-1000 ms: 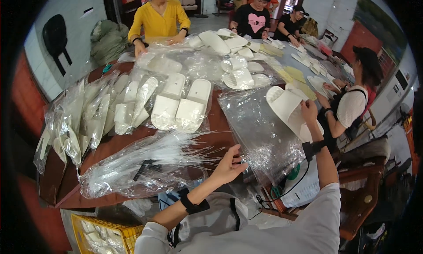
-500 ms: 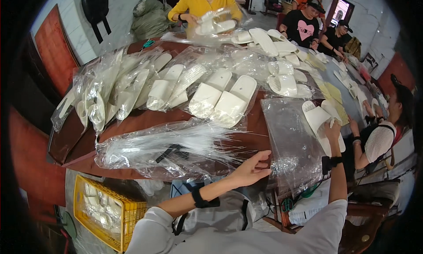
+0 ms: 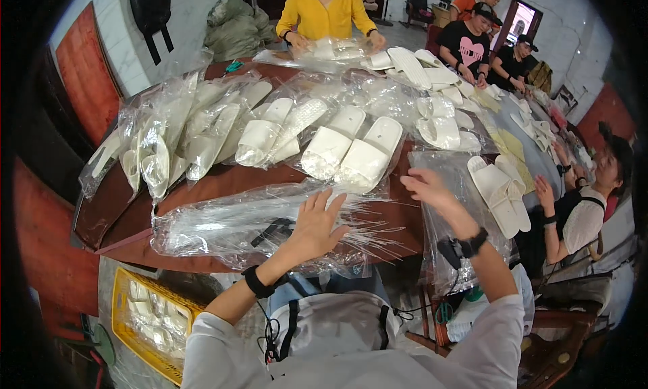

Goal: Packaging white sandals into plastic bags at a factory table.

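Note:
My left hand, fingers spread, lies over the bundle of thin white strands in its clear plastic sleeve. Nothing shows in its grip. My right hand hovers above the table's near side with its fingers apart and holds nothing. Just beyond my hands is a bagged pair of white slippers. To the right of my right hand, a loose pair of white slippers rests on flat clear plastic bags at the table edge.
More bagged white slippers crowd the left of the brown table. A yellow crate with bagged items stands below on the left. Across the table is a person in yellow; several others sit along the grey table on the right.
My right hand has left the loose slippers and moved left. My left hand has shifted left onto the strand bundle. The person in yellow has lowered the bagged slippers to the table.

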Demonstrator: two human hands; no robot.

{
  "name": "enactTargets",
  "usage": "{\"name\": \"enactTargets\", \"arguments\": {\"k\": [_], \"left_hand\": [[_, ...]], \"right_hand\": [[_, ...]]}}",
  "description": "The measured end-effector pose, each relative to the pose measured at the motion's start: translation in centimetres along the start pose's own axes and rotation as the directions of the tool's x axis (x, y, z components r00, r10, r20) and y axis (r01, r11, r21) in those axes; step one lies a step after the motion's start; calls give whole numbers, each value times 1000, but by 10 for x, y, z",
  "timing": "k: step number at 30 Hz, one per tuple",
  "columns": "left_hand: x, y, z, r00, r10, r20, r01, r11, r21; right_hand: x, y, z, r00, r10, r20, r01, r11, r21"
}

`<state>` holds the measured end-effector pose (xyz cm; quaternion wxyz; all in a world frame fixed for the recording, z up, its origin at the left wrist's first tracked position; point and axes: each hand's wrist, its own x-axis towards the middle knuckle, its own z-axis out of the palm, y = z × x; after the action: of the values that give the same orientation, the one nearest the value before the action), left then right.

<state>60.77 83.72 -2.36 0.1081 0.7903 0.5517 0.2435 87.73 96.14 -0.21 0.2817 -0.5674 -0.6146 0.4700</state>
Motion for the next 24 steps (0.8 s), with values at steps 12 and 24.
{"name": "enactTargets", "arguments": {"k": [12,24], "left_hand": [[-17,-13,18,999,3,51,-5,999,34],[20,2,-10,923,-176,342,381,314,-869]], "right_hand": [[89,-7,49,978,191,89,-210,919,334],[30,-66,43,995,92,-34,-27,587,809]]}}
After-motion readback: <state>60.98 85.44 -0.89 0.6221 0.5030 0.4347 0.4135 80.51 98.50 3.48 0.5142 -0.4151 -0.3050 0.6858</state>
